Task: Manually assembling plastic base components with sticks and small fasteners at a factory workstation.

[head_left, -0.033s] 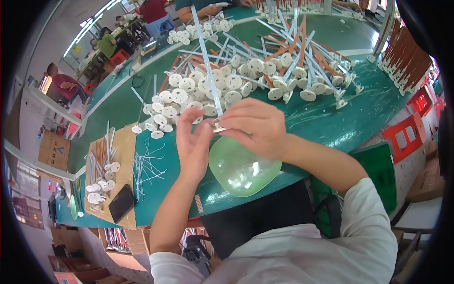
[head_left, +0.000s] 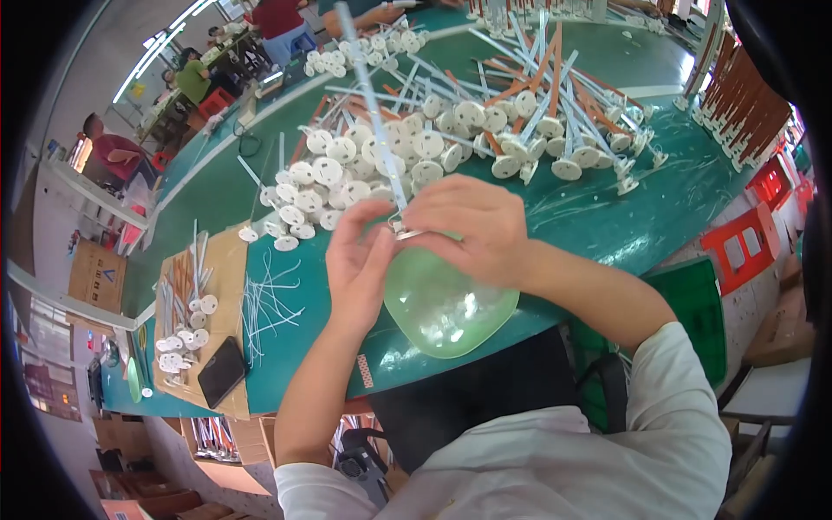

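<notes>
Both hands are together over the near part of the green table. Between them is a long, narrow pale strip with a white round base at its lower end, standing up and leaning to the left. My left hand is closed, thumb and fingertips at the base. My right hand pinches the same base from the other side, its fingers hiding most of it. Just below the hands sits a translucent green dish; small parts inside it are too unclear to make out.
Beyond my hands lies a big pile of white round bases with pale and brown strips. To the left are loose thin wires, a cardboard sheet with more strips, and a dark phone. A red stool stands at right; other people sit farther back.
The strip's upper end has swung slightly left and looks blurred. Both hands have shifted very little and keep hold of the base.
</notes>
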Available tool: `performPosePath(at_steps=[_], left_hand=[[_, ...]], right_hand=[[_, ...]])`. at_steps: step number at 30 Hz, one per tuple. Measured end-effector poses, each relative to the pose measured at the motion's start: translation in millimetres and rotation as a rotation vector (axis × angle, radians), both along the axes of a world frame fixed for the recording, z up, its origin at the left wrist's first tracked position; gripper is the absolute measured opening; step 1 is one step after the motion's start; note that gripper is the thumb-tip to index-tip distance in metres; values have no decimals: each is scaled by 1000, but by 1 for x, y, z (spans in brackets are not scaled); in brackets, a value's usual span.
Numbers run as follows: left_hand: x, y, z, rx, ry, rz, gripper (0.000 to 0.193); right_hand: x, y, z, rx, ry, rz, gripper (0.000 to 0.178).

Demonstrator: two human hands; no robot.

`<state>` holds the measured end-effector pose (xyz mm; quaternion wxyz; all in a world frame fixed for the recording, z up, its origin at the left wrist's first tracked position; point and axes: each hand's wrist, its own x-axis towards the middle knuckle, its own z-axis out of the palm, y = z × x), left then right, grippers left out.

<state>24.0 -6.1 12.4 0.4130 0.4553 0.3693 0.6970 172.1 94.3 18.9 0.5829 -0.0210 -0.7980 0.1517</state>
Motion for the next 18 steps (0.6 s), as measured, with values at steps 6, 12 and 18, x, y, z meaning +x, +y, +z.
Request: performPosePath(at_steps=[6,12,18], left_hand=[[3,-2,1,-35,-30,-31,26],[-8,-5,-7,-9,139,49,28],[-2,-11,0,176,406,272,24]], right_hand=[[1,0,8,-30,5,-8,34],[2,-2,2,-15,-78,48,32],[3,-6,1,-160,-68,75,26]])
